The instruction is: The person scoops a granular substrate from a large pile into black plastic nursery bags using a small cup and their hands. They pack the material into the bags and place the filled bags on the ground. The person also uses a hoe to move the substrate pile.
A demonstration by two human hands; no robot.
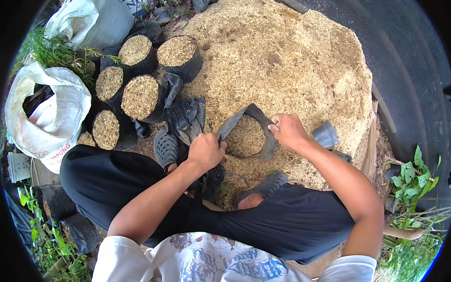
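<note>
A black plastic grow bag (257,114), partly filled with tan husk, sits between my feet at the near edge of a big husk pile (277,54). My left hand (205,151) grips the bag's left rim. My right hand (287,131) grips its right rim. Both hands hold the mouth of the bag apart. A stack of flat empty black bags (186,117) lies just left of it, beside my left shoe (165,148).
Several filled black bags (140,96) stand at the upper left. Two white sacks (53,114) lie beyond them. A small dark pot (325,134) rests right of my right hand. A large black tank wall (406,60) curves along the right. Green weeds (410,177) grow at the lower corners.
</note>
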